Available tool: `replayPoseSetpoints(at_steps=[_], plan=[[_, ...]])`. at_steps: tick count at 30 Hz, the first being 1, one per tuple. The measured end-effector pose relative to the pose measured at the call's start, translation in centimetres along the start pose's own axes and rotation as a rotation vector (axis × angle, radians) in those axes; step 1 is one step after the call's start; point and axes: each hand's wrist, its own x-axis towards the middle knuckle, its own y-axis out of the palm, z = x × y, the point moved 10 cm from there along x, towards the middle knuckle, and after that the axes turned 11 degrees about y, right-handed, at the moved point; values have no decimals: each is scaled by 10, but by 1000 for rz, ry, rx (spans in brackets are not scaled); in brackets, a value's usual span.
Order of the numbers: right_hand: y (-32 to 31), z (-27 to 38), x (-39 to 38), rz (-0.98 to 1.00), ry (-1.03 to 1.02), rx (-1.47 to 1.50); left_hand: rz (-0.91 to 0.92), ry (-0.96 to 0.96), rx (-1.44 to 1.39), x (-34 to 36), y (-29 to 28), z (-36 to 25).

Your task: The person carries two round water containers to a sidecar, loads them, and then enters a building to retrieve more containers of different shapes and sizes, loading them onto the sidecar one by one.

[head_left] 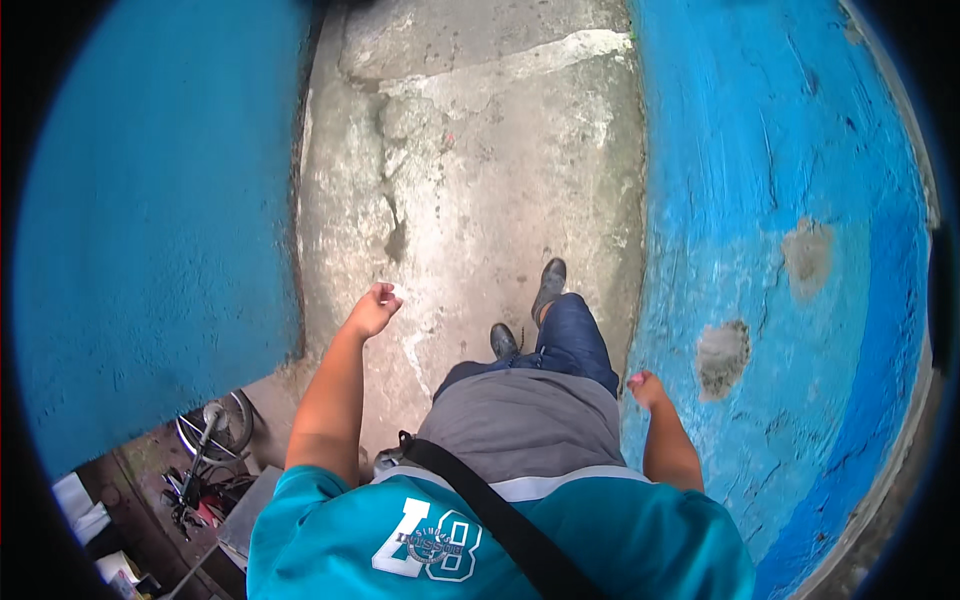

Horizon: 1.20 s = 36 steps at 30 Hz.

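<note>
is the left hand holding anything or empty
Empty. The left hand is loosely curled with nothing in it, swung out over the cracked concrete path.

The left hand [374, 308] is curled, so its fingers are tucked out of sight and you cannot tell if it holds anything. The right hand [646, 388] is small and curled too, and its palm is hidden. Below the left hand, the wheel [222, 428] is half hidden behind the blue wall [150, 220]. The small things [195, 495] by the wheel are too tiny to tell. The black strap [500, 520] is cut off at the bottom edge.
</note>
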Motion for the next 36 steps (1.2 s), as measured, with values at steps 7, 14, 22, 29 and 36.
replayPoseSetpoints(at_steps=[7,14,22,29,36], plan=[[-79,122,150,261,445,-168,-137,162,119,290,-211,-219],[-398,674,362,-208,-224,116,-136,-315,181,381,-362,-199],[-697,1199,454,-313,-618,91,130,-801,18,602,-425,-185],[-754,1221,620,-182,-209,-169,48,-225,193,1069,-588,-481],[-820,1257,752,404,-93,-764,-127,227,219,1463,-828,-857]])
